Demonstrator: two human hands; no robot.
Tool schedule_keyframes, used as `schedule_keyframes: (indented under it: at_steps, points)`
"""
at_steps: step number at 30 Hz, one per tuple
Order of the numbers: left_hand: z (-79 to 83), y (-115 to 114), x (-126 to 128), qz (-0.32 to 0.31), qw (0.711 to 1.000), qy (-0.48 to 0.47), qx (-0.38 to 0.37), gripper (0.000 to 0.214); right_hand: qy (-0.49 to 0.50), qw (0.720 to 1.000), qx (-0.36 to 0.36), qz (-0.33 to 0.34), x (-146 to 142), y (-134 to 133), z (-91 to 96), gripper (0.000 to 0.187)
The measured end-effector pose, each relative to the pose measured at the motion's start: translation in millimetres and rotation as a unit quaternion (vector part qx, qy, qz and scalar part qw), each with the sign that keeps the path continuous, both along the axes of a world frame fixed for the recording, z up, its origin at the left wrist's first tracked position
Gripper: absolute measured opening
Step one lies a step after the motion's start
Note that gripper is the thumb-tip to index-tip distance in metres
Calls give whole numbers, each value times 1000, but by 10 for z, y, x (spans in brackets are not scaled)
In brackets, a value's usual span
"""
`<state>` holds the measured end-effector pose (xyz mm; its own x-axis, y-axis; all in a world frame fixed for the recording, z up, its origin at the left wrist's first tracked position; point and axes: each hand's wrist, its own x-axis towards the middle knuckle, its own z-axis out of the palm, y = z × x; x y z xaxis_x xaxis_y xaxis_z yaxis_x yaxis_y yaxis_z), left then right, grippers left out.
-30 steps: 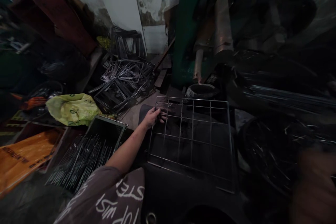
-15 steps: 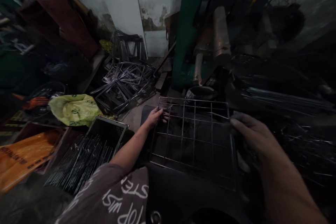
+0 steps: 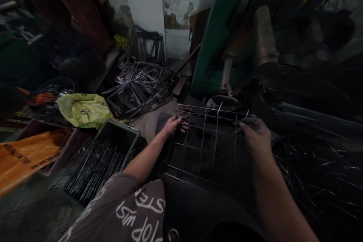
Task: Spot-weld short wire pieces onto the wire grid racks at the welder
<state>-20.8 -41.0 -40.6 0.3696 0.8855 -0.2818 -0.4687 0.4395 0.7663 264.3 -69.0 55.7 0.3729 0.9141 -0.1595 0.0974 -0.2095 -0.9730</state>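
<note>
Inward, towards the middle of the grid (image 3: 216, 136), the right hand (image 3: 252, 130) has been moved since the earlier frame, while the upper left corner is kept by the left hand (image 3: 172, 126). With the left hand, the grip is clamped on the side of the grid; with the right, thumb and fingers are pressed together, as it seems, on a thin wire (image 3: 228, 120). The grid is held between both hands; what lies beneath it cannot be told in the dark. As far as can be judged, most of it is already formed: a rectangular outline is crossed by straight bars in both directions. What is left cannot be told surely; perhaps only the wire is unsettled. Slim, hard, dully shining metal is shown. Many straight rods (image 3: 90, 170) are gathered at a dark crate (image 3: 112, 132), and angular frames (image 3: 138, 85) are heaped behind, tangled. Softer textures are given by a crumpled yellow bag (image 3: 85, 111) and a creased orange sheet (image 3: 28, 153).
</note>
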Motion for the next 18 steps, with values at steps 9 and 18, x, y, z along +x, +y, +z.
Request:
schedule_keyframes:
  at_steps: [9,18]
  points:
    - [-1,-12,34,0,1000,1,2,47,14,993,-100,65,-145,106,-92,37]
    - [21,-15,23,-1,1000,2,-1,50,63,988,-116,78,-159,65,-23,37]
